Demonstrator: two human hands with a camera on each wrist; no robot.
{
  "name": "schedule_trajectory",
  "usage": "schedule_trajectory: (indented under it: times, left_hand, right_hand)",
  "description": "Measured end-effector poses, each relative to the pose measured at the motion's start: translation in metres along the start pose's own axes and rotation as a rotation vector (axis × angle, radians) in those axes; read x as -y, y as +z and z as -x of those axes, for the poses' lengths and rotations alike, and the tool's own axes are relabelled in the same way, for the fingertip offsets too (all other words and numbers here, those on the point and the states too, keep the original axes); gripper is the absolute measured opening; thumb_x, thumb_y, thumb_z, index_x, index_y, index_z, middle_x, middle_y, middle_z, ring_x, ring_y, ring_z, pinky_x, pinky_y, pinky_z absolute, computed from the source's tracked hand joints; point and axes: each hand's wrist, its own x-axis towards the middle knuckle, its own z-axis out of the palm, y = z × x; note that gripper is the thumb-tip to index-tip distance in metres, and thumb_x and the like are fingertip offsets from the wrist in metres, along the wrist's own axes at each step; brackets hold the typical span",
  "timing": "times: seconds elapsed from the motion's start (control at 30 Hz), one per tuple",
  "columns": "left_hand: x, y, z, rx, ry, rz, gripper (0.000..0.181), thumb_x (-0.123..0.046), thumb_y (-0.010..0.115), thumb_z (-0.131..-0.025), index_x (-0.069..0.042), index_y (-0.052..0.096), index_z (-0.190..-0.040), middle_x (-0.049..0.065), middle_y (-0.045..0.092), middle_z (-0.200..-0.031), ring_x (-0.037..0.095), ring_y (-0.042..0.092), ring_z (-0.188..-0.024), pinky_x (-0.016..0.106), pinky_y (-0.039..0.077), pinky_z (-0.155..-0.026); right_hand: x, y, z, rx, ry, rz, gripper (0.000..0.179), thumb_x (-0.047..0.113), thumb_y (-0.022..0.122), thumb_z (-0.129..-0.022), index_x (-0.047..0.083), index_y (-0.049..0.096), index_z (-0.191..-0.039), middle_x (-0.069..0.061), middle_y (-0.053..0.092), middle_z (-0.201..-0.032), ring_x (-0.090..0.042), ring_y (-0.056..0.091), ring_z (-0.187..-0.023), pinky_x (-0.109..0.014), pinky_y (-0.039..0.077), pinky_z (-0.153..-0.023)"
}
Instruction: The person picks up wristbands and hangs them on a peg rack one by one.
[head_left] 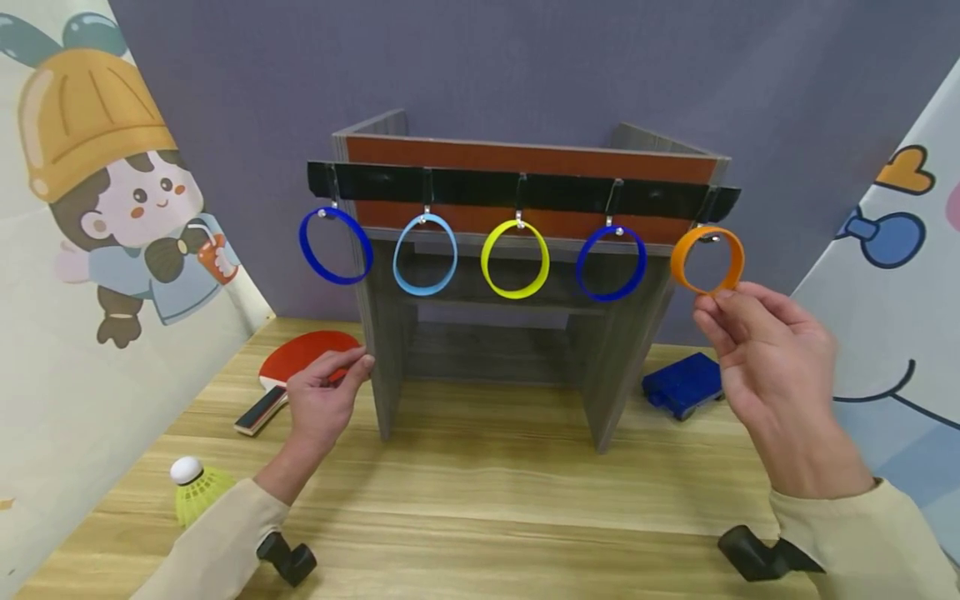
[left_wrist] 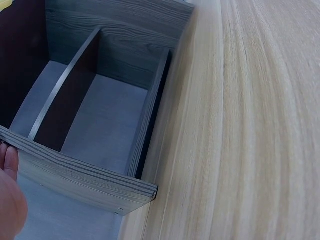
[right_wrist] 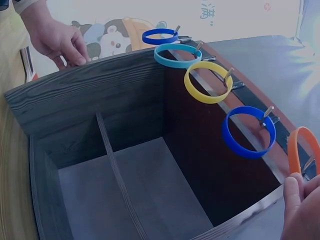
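My right hand [head_left: 780,358] pinches the lower rim of an orange silicone wristband [head_left: 740,265] between thumb and fingers. This band surrounds the tip of the rightmost hook on a black strip [head_left: 472,187]. From the other hooks hang a dark blue wristband [head_left: 303,248], a light blue one [head_left: 397,265], a yellow one [head_left: 485,265] and another dark blue one [head_left: 580,265]. My left hand [head_left: 322,400] is at the left side panel of a grey wooden shelf [head_left: 378,367], fingertips against its outer face near the front edge, as the right wrist view also shows.
Left of the shelf, a red table tennis bat [head_left: 300,350] lies on the wooden table [head_left: 480,517], with a yellow shuttlecock [head_left: 198,492] nearer me. A blue toy car [head_left: 686,383] stands to the right. Grey and cartoon-printed walls surround the table.
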Motion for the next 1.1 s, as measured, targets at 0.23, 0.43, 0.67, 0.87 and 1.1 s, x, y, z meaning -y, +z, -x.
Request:
schedule_trajectory:
  times: [0.23, 0.43, 0.67, 0.87, 1.1]
  left_hand:
    - [-0.001, 0.000, 0.000, 0.002, -0.009, -0.009, 0.017, 0.018, 0.069, -0.077, 0.019, 0.066, -0.093, 0.007, 0.065, -0.077, 0.012, 0.067, -0.069, 0.024, 0.057, -0.065]
    - [-0.003, 0.001, 0.000, 0.004, -0.017, -0.015, 0.018, 0.025, 0.064, -0.075, 0.022, 0.063, -0.092, 0.011, 0.064, -0.076, 0.011, 0.067, -0.068, 0.022, 0.056, -0.064]
    - [0.000, 0.000, 0.000, -0.012, -0.014, 0.007, 0.017, 0.023, 0.066, -0.075, 0.020, 0.066, -0.092, 0.011, 0.064, -0.076, 0.011, 0.067, -0.068, 0.021, 0.056, -0.064]
    - [0.000, -0.001, 0.000, -0.001, -0.012, -0.012, 0.017, 0.024, 0.065, -0.075, 0.021, 0.064, -0.092, 0.012, 0.064, -0.075, 0.011, 0.067, -0.068, 0.021, 0.056, -0.063]
    - [-0.002, 0.000, 0.000, 0.005, -0.025, -0.038, 0.017, 0.022, 0.066, -0.076, 0.019, 0.066, -0.093, 0.011, 0.063, -0.076, 0.012, 0.068, -0.069, 0.022, 0.056, -0.064]
  right_hand:
    - [-0.003, 0.000, -0.008, -0.048, -0.001, 0.008, 0.033, -0.007, 0.074, -0.077, -0.001, 0.061, -0.107, -0.016, 0.064, -0.096, -0.027, 0.069, -0.084, -0.033, 0.055, -0.076]
    - [-0.009, -0.004, -0.012, -0.075, -0.026, 0.030, 0.034, -0.006, 0.076, -0.076, -0.001, 0.062, -0.106, -0.015, 0.063, -0.101, -0.026, 0.069, -0.084, -0.032, 0.055, -0.076]
    - [-0.016, -0.006, -0.013, -0.051, -0.038, 0.029, 0.033, -0.007, 0.077, -0.074, -0.004, 0.063, -0.104, -0.016, 0.064, -0.098, -0.028, 0.069, -0.080, -0.033, 0.056, -0.074]
    - [-0.020, -0.004, -0.011, -0.037, -0.034, 0.059, 0.037, -0.003, 0.079, -0.072, -0.004, 0.065, -0.107, -0.015, 0.063, -0.100, -0.027, 0.069, -0.081, -0.031, 0.056, -0.073]
    - [-0.022, -0.006, -0.008, -0.020, -0.013, 0.087, 0.042, 0.002, 0.080, -0.072, -0.002, 0.065, -0.111, -0.014, 0.063, -0.104, -0.025, 0.069, -0.083, -0.030, 0.055, -0.076]
